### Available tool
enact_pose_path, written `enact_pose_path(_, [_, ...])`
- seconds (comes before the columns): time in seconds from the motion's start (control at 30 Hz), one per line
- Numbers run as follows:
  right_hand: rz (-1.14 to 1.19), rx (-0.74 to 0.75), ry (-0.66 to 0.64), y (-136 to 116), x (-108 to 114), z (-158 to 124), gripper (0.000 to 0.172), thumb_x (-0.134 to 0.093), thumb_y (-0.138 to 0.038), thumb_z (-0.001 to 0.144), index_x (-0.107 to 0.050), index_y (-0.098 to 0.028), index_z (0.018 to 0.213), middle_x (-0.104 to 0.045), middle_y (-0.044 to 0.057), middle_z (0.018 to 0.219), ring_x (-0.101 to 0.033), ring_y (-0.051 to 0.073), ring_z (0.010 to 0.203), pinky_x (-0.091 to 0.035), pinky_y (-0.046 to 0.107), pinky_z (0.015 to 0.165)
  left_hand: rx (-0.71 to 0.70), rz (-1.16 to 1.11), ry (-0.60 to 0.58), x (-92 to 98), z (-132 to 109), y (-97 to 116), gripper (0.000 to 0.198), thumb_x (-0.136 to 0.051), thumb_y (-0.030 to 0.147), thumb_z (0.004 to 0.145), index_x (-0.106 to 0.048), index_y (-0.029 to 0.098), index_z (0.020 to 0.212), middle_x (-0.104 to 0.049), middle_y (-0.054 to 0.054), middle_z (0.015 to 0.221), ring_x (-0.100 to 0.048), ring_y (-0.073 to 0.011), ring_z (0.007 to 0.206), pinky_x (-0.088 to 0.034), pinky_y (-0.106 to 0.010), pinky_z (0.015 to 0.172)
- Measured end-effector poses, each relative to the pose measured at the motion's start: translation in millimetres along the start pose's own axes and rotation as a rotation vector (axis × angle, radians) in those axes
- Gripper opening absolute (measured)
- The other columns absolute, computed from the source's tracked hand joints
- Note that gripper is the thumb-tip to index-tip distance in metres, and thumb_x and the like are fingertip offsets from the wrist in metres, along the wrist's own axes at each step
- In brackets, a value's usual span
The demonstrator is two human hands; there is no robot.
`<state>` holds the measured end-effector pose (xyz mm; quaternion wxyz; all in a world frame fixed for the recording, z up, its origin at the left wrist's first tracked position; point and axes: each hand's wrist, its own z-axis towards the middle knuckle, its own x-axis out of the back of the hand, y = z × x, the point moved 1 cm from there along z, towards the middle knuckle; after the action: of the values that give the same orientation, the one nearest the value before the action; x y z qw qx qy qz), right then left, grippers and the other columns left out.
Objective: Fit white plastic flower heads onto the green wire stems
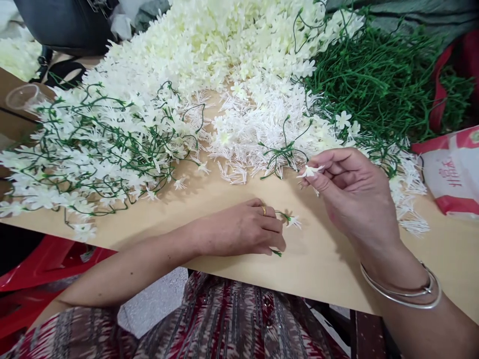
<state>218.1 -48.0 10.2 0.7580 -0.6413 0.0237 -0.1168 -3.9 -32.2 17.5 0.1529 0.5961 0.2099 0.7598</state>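
Observation:
My left hand [249,228] rests low on the table [224,199], its fingers curled round a green plastic stem [277,253] whose ends poke out past the fingers. A small white flower [294,221] sits on one of those ends. To the right and a little higher, my right hand [350,192] pinches a white artificial flower [310,171] between thumb and forefinger. Just behind that flower lies a loose cluster of green stems [282,152] on white stamen pieces [250,134].
Stems with white flowers [112,149] are heaped at the left. A large pile of pale blossoms [209,40] covers the back, and bare green stems [374,80] fill the back right. A red and white packet [454,172] lies at the right edge. A clear cup [23,96] is far left.

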Motion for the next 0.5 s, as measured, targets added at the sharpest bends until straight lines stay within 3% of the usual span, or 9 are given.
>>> enact_pose_path(0.17, [0.002, 0.019, -0.019, 7, 3, 0, 0.012, -0.081, -0.017, 0.088, -0.077, -0.027, 0.094, -0.071, -0.001, 0.080, -0.061, 0.013, 0.070, -0.048, 0.030, 0.065, -0.031, 0.096, -0.033, -6.6, 3, 6, 0.019, -0.059, 0.021, 0.108, -0.074, 0.021, 0.098, -0.077, -0.001, 0.096, -0.069, -0.0167, 0.100, -0.040, -0.033, 0.095])
enact_pose_path(0.23, [0.035, 0.020, -0.025, 8, 5, 1, 0.012, -0.080, -0.017, 0.089, -0.077, -0.028, 0.095, -0.073, 0.000, 0.082, -0.064, 0.014, 0.071, -0.049, 0.031, 0.068, -0.045, 0.122, -0.058, -10.1, 3, 8, 0.021, -0.056, 0.029, 0.111, -0.073, 0.022, 0.102, -0.078, -0.002, 0.102, -0.068, -0.0169, 0.103, -0.039, -0.034, 0.097])
enact_pose_path(0.33, [0.062, 0.022, 0.006, 8, 7, 3, 0.014, -0.082, -0.016, 0.086, -0.076, -0.028, 0.091, -0.072, -0.001, 0.081, -0.063, 0.014, 0.071, -0.049, 0.032, 0.068, -0.046, 0.125, -0.045, -17.4, 4, 9, 0.023, -0.055, 0.037, 0.111, -0.072, 0.024, 0.104, -0.079, -0.001, 0.106, -0.067, -0.0168, 0.104, -0.037, -0.036, 0.100])
enact_pose_path(0.5, [0.042, 0.024, 0.027, 9, 7, 3, 0.015, -0.085, -0.018, 0.082, -0.076, -0.029, 0.088, -0.070, 0.000, 0.080, -0.063, 0.016, 0.072, -0.049, 0.034, 0.067, -0.077, 0.092, 0.020, -23.7, 6, 14, 0.016, -0.061, 0.026, 0.109, -0.072, 0.021, 0.098, -0.079, -0.002, 0.101, -0.068, -0.0173, 0.095, -0.042, -0.038, 0.094])
